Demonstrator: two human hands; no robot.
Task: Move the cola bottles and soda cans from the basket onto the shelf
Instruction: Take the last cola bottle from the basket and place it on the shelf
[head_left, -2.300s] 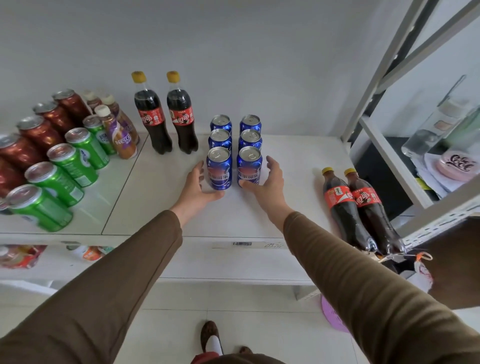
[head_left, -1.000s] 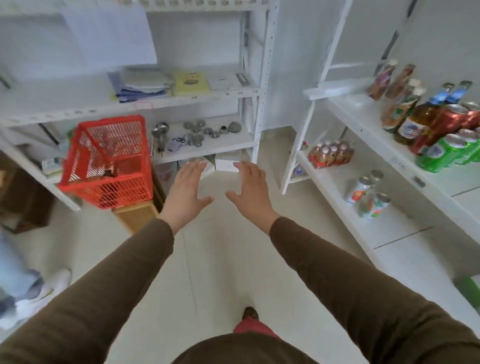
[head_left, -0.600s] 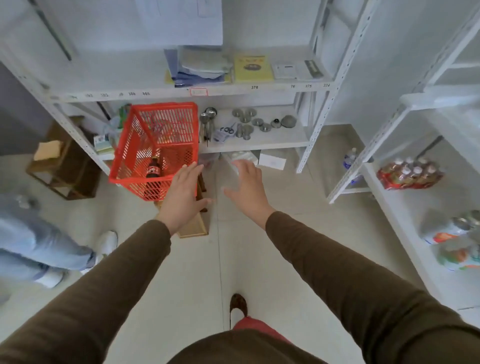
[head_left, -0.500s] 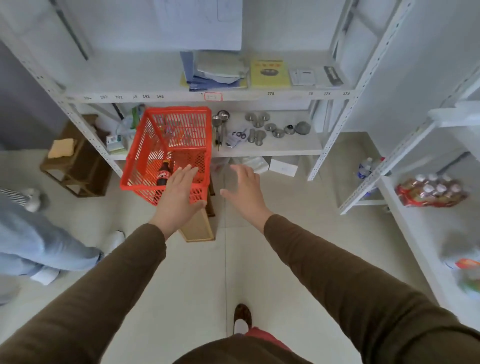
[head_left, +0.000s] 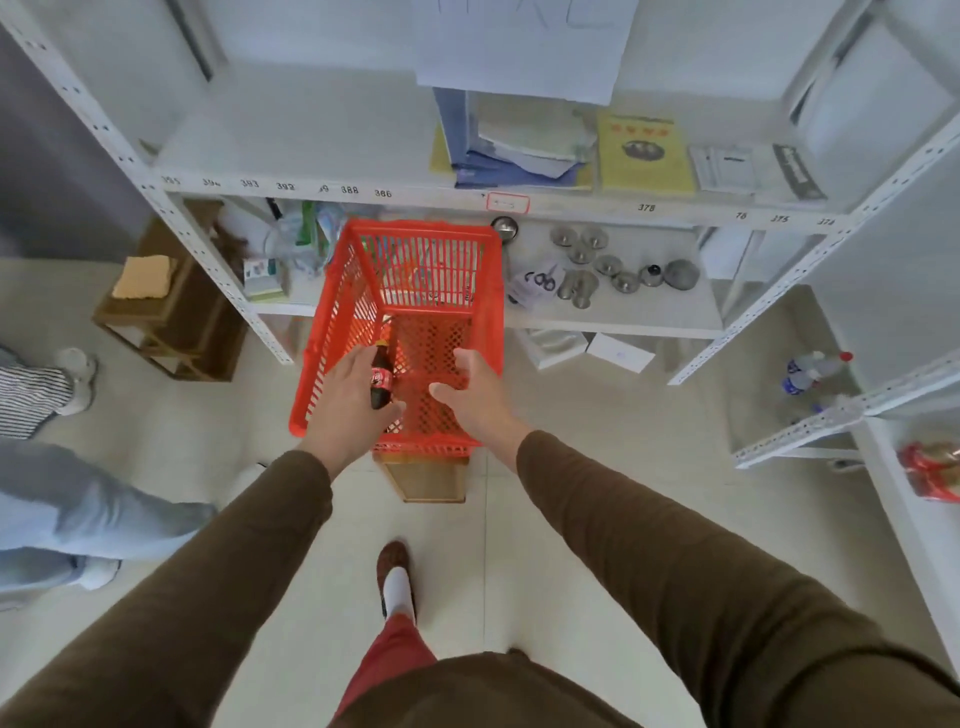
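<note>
With the left hand (head_left: 347, 402) spread beside the dark plastic cola bottle with a red label (head_left: 381, 383) standing in the red slatted plastic basket (head_left: 332, 332) and the right hand (head_left: 480, 397) open and empty, risks knocking it over on a hurried reach.

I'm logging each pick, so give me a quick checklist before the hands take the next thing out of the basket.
1. Cola bottle in the red basket: ok.
2. Bottle upright: ok.
3. Left hand open beside the bottle, no grip yet: ok.
4. Right hand open and holding nothing: ok.
5. More bottles or cans behind the hands: cannot tell.
</note>
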